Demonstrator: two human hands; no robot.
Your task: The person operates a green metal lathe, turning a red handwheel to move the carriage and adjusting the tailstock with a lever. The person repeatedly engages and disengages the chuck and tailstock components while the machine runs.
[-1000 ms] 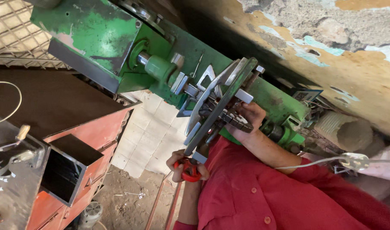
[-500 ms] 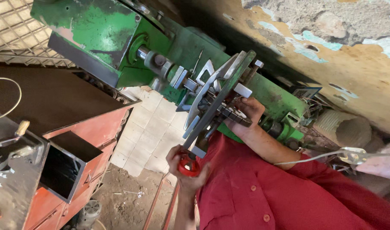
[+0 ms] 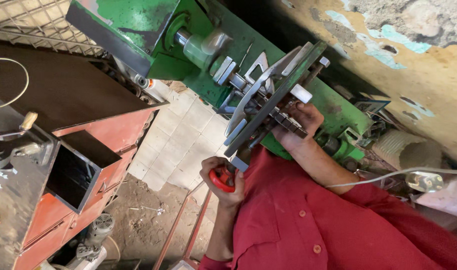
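My left hand (image 3: 222,181) is closed around a red-handled tool (image 3: 220,180), just below the lower edge of a tilted grey metal disc (image 3: 268,107) on a green machine (image 3: 208,55). My right hand (image 3: 302,119) reaches up to the disc's face, its fingers wrapped on a dark toothed metal bar (image 3: 288,125) fixed there. A shiny shaft (image 3: 198,42) runs from the machine's head into the disc. My red shirt (image 3: 328,225) fills the lower right.
A red-orange metal cabinet (image 3: 73,200) with a dark top and an open square box stands at left. Pale floor tiles (image 3: 183,140) and dirt lie between. A white cable (image 3: 398,172), a peeling wall (image 3: 413,60), and a small motor (image 3: 101,227) are nearby.
The view has drawn closer to the machine and shifted slightly. My left hand with the red tool has risen a little toward the disc's lower edge. My right hand stays on the disc.
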